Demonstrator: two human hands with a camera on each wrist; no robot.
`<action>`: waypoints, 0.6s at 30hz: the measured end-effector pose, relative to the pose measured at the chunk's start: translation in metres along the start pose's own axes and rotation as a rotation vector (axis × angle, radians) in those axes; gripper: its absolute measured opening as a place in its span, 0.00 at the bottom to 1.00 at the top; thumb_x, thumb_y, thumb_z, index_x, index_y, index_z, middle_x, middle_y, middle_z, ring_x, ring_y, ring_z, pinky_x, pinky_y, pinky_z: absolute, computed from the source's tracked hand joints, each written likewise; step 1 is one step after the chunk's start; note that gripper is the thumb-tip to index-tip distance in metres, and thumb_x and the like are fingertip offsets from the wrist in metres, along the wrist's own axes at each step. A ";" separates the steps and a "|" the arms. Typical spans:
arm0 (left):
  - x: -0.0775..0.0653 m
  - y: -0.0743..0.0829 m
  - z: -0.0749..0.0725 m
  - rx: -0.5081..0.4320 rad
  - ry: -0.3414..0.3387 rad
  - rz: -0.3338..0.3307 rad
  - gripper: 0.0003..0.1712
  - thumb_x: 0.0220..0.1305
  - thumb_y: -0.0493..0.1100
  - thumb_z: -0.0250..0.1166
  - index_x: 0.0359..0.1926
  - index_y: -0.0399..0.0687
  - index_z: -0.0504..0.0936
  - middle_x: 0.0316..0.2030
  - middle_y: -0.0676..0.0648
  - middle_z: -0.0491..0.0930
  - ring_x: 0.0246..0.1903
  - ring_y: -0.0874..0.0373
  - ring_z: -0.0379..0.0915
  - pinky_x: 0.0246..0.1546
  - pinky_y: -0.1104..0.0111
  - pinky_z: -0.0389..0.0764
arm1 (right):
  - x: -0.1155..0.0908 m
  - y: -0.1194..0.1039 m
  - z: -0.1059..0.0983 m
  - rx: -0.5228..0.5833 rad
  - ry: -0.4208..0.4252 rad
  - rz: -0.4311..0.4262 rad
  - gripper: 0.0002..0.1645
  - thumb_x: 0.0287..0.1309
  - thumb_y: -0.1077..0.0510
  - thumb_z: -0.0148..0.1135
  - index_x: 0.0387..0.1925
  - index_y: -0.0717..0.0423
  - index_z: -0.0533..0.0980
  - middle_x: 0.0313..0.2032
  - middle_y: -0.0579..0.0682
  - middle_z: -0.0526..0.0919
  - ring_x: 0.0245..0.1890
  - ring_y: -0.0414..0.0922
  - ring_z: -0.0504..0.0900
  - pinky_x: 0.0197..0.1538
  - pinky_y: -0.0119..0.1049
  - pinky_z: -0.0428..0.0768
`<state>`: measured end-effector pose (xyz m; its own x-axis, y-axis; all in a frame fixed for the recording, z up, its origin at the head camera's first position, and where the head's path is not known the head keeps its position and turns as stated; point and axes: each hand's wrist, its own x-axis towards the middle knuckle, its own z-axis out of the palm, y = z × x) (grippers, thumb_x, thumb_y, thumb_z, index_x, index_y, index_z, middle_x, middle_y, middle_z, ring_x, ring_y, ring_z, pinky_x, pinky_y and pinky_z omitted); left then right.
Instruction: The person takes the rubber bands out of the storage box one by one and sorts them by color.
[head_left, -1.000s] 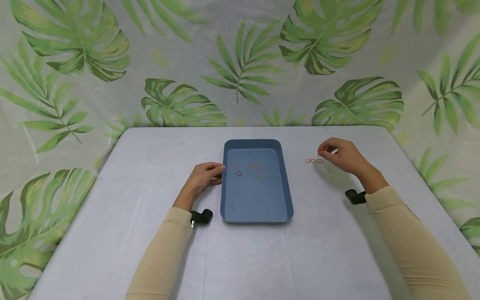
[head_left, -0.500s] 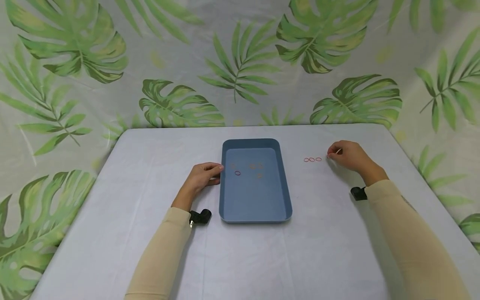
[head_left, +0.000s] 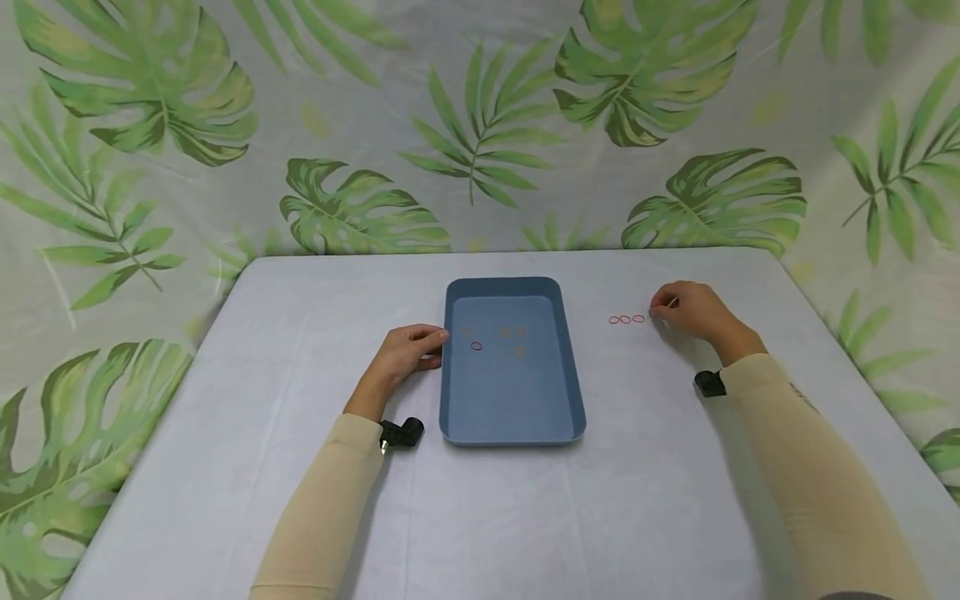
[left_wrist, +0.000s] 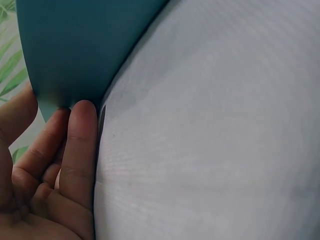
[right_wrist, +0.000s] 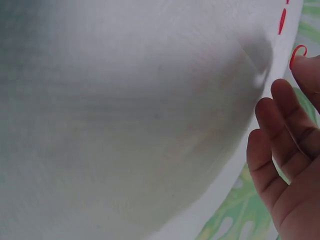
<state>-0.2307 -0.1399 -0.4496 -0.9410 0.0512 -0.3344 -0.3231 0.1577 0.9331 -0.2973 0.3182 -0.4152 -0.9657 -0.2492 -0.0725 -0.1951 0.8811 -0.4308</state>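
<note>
My right hand (head_left: 693,308) is just right of a row of three red rubber bands (head_left: 626,319) on the white table. It pinches another red rubber band (right_wrist: 298,54) at the thumb tip; the index finger is hidden in the right wrist view, and the other fingers extend loosely. My left hand (head_left: 405,354) rests at the left side of a blue tray (head_left: 513,408), thumb at the rim and fingertips against the outer wall (left_wrist: 85,50). Inside the tray lie one red rubber band (head_left: 477,346) and several tan rubber bands (head_left: 521,352), faint against the blue.
A white cloth covers the table (head_left: 637,492). Behind and at the sides hangs a leaf-print curtain (head_left: 480,125). Black wrist cameras (head_left: 402,433) sit on both wrists, and the right one's mount (head_left: 708,383) is close over the table.
My right hand, with its red rubber band, has moved slightly right and lower, from above the row's right end to beside it. My left hand and the tray have stayed put.
</note>
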 end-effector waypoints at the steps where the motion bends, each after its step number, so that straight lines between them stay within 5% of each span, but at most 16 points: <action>1: 0.000 0.000 0.000 0.000 -0.001 0.000 0.20 0.68 0.45 0.65 0.56 0.37 0.81 0.46 0.47 0.79 0.36 0.65 0.80 0.41 0.73 0.88 | 0.000 0.000 0.000 0.000 -0.003 0.002 0.08 0.65 0.60 0.60 0.39 0.62 0.81 0.41 0.62 0.83 0.42 0.56 0.79 0.44 0.47 0.78; 18: -0.003 0.002 0.001 -0.001 0.000 -0.005 0.20 0.69 0.44 0.64 0.57 0.37 0.81 0.46 0.48 0.79 0.36 0.66 0.80 0.40 0.74 0.88 | 0.009 0.012 0.007 -0.028 -0.019 -0.030 0.07 0.63 0.60 0.62 0.35 0.60 0.81 0.38 0.59 0.83 0.42 0.56 0.79 0.45 0.50 0.77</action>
<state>-0.2288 -0.1391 -0.4472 -0.9393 0.0505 -0.3392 -0.3280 0.1573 0.9315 -0.3076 0.3236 -0.4276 -0.9559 -0.2832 -0.0776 -0.2288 0.8841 -0.4075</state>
